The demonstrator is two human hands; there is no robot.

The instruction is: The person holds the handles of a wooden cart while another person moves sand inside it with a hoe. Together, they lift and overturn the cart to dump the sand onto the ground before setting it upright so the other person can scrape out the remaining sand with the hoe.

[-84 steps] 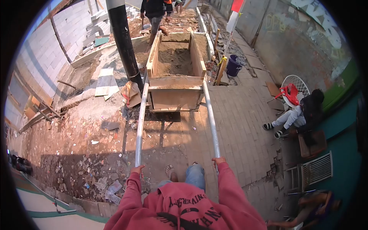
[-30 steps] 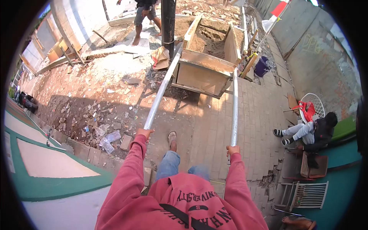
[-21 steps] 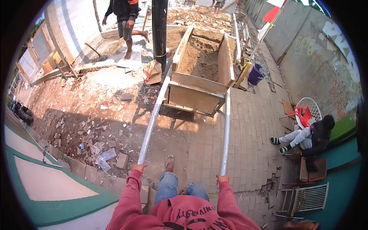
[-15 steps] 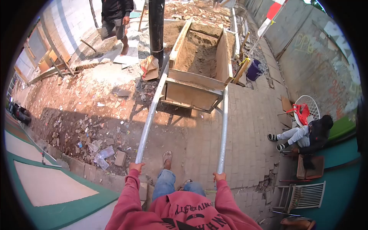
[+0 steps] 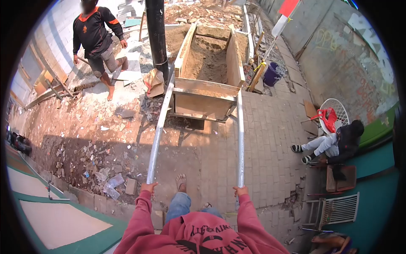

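My left hand (image 5: pixel 148 188) is closed round the near end of the left metal pole (image 5: pixel 157 139). The right metal pole (image 5: pixel 241 144) has its near end in my right hand (image 5: pixel 241 191), whose fingers are wrapped round it. Both poles run forward to a wooden box cart (image 5: pixel 204 105), one along each side of its near end. Brown sand (image 5: pixel 209 59) lies inside the box. The cart's underside and wheels are hidden.
A dark pole (image 5: pixel 156 38) stands close to the cart's left side. A person in black (image 5: pixel 95 34) walks at the left. Rubble (image 5: pixel 97 161) covers the left ground. A purple bucket (image 5: pixel 271 75) stands right of the cart; a seated person (image 5: pixel 347 137) and chairs are farther right.
The walking person has come out from behind the dark pole and moved left and nearer. The view has swung, and the cart now points more straight ahead. Both hands keep their hold.
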